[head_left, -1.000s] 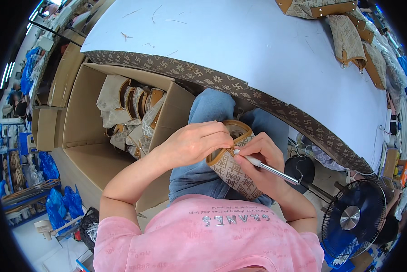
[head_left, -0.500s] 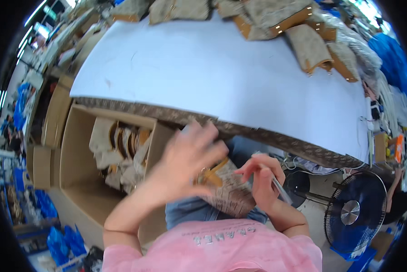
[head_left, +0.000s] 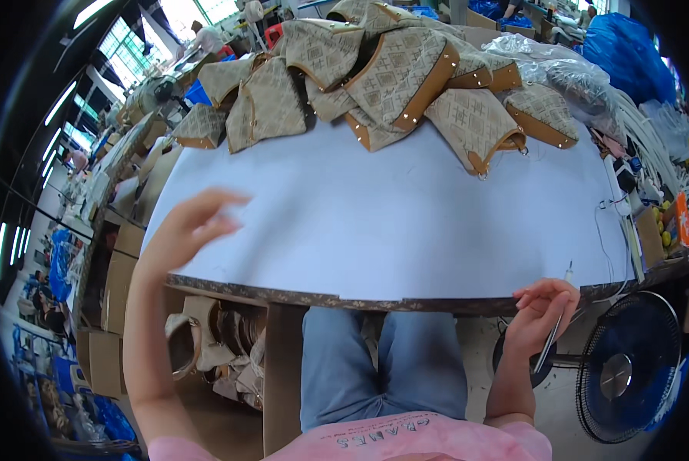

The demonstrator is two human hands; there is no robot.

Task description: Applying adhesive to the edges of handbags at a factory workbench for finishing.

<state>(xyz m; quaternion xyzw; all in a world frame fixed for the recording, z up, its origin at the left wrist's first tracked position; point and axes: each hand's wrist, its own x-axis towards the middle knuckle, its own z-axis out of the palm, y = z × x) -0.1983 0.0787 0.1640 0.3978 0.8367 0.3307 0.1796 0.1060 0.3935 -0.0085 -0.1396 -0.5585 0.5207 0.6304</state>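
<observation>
A white desk (head_left: 344, 230) is seen in a cluttered workshop, its near edge banded in dark patterned material. Along its far side, beige patterned bags (head_left: 402, 73) with tan trim and small metal studs are heaped. At the far right, the heap is bordered by clear plastic (head_left: 563, 65) and a blue sack (head_left: 632, 54). Over the left part of the desk, the left hand (head_left: 198, 223) is raised, blurred by motion, with thumb and fingers held apart; whether the desk is touched cannot be told. At the near right edge, a slim, pale and metallic tool (head_left: 546, 347) is gripped in the right hand (head_left: 546, 307), its thin tip pointed up and away from the body. Below the edge at left, more bags are held in a cardboard box (head_left: 285, 376). The seated person's blue jeans (head_left: 383, 361) are seen between this box and a black fan (head_left: 617, 376) at right.
</observation>
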